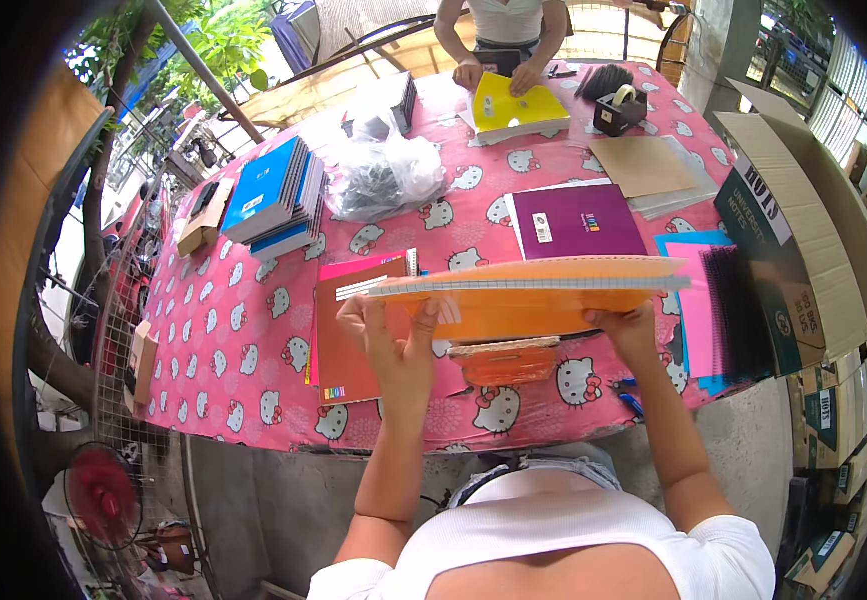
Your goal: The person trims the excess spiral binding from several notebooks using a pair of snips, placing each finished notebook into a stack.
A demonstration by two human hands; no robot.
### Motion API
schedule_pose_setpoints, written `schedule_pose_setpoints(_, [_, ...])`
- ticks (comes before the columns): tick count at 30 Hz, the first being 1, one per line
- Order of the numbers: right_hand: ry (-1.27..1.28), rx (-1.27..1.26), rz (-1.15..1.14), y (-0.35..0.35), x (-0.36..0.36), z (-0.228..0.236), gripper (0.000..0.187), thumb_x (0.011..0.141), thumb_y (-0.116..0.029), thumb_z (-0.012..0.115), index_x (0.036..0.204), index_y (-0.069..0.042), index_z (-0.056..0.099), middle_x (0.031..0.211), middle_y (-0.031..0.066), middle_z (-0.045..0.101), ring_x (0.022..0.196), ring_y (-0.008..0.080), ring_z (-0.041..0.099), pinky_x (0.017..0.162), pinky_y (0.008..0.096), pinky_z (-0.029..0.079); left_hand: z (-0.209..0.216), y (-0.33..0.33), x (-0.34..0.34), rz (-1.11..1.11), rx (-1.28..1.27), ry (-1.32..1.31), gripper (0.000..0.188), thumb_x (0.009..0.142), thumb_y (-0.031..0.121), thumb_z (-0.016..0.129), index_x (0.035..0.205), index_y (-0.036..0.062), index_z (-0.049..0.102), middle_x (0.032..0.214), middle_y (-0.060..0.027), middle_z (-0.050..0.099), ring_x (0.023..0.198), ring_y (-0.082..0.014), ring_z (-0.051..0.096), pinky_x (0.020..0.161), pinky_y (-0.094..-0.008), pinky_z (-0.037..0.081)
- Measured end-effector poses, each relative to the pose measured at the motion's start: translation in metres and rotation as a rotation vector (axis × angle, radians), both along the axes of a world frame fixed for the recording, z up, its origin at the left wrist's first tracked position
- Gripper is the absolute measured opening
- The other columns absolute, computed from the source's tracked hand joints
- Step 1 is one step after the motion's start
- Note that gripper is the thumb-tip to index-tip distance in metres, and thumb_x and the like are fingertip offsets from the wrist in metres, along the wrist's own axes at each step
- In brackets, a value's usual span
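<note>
The orange-covered notebook is raised level between two hands: the left hand pinches its left end between thumb and fingers, the right hand closes on its right end. It looks fairly light, with a bendy, slick cover and pages that could fan or slide — so a two-ended grip across the full thickness suits it; whether it is bound, I cannot tell.

Counted: one purple notebook beyond the right hand; one bundle of black coils to that hand's right; one blue notebook stack and one plastic bag beyond the left hand — single books in the stack are uncountable.
</note>
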State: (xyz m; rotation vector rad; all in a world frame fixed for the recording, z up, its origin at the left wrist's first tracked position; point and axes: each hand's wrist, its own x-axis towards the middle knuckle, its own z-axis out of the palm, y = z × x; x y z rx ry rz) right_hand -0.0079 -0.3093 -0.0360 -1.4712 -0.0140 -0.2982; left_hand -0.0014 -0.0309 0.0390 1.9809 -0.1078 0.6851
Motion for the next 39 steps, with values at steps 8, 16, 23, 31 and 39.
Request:
schedule_pose_setpoints(8, [-0.027,-0.065,0.049,0.004,0.005,-0.015,0.022,0.075,0.000,0.075,0.096,0.001,0.068,0.093,0.0057,0.070,0.085,0.0108,0.065,0.074,0.0269,0.053,-0.005,-0.011,-0.001,-0.279,-0.516,-0.044,0.020,0.090,0.014,0.065,0.100,0.0052,0.050,0.093,-0.0016,0.050,0.081,-0.0070,0.048,0.071,-0.0218,0.043])
schedule_pose_setpoints(16, [0.008,-0.019,0.118,0.009,0.001,-0.035,0.021,0.076,0.001,0.073,0.096,0.000,0.068,0.091,0.0045,0.070,0.084,0.0107,0.064,0.075,0.0278,0.053,-0.013,-0.004,-0.004,-0.228,-0.449,0.021,0.022,0.089,0.016,0.067,0.096,0.0056,0.049,0.093,0.0002,0.051,0.084,-0.0056,0.047,0.077,-0.0235,0.044])
schedule_pose_setpoints(23, [0.052,-0.457,0.244,-0.013,-0.007,-0.088,0.033,0.080,-0.001,0.070,0.112,-0.002,0.060,0.102,0.0062,0.066,0.093,0.0154,0.062,0.079,0.0305,0.051,-0.100,-0.004,-0.004,-0.198,-0.417,0.075,0.041,0.087,0.015,0.069,0.118,0.0037,0.045,0.107,-0.0045,0.049,0.100,-0.0128,0.047,0.092,-0.0288,0.039])
schedule_pose_setpoints(31, [0.047,-0.465,0.028,0.023,-0.043,-0.092,0.050,0.086,-0.004,0.062,0.129,-0.002,0.036,0.112,0.0159,0.061,0.106,0.0284,0.060,0.086,0.0360,0.048,-0.123,-0.001,0.018,-0.380,-0.642,0.345,0.092,0.080,0.011,0.073,0.148,0.0031,0.011,0.140,-0.0120,0.033,0.124,-0.0195,0.037,0.108,-0.0358,0.025])
schedule_pose_setpoints(39, [-0.066,-0.637,0.133,0.004,-0.050,-0.077,0.043,0.079,-0.003,0.064,0.118,0.001,0.047,0.104,0.0210,0.063,0.107,0.0397,0.057,0.089,0.0415,0.047,-0.035,-0.090,-0.025,-0.166,0.844,-0.244,0.071,0.088,0.028,0.060,0.146,0.0059,0.025,0.146,-0.0175,0.034,0.133,-0.0265,0.036,0.111,-0.0560,0.002])
